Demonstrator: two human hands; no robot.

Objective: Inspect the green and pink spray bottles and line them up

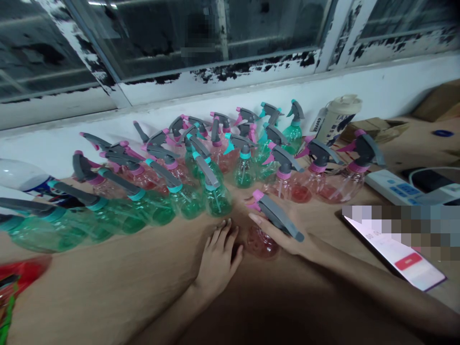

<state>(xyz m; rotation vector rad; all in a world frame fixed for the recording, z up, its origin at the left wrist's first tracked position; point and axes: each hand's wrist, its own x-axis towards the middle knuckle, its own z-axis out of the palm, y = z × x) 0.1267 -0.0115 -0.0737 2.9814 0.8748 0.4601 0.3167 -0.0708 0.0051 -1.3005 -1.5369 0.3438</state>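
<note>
My right hand [278, 235] is wrapped around the neck of a pink spray bottle [260, 244], just under its grey and pink trigger head. This bottle is upright on the table, and the palm side of the hand is hidden. My left hand [217, 254] lies on the tabletop to its left, fingers spread and holding nothing. Beyond both hands stand several more spray bottles in rows. A green spray bottle [218, 201] with a teal collar is closest to my left fingertips. Another pink spray bottle [282, 184] stands behind the held one.
A lit phone [398, 254] lies at the right, near a white device with blue buttons [391, 187]. Behind are a coffee cup [339, 120] and a cardboard box [373, 129]. A large plastic bottle [21, 175] and a red packet [28, 273] are at the left. Windows border the back.
</note>
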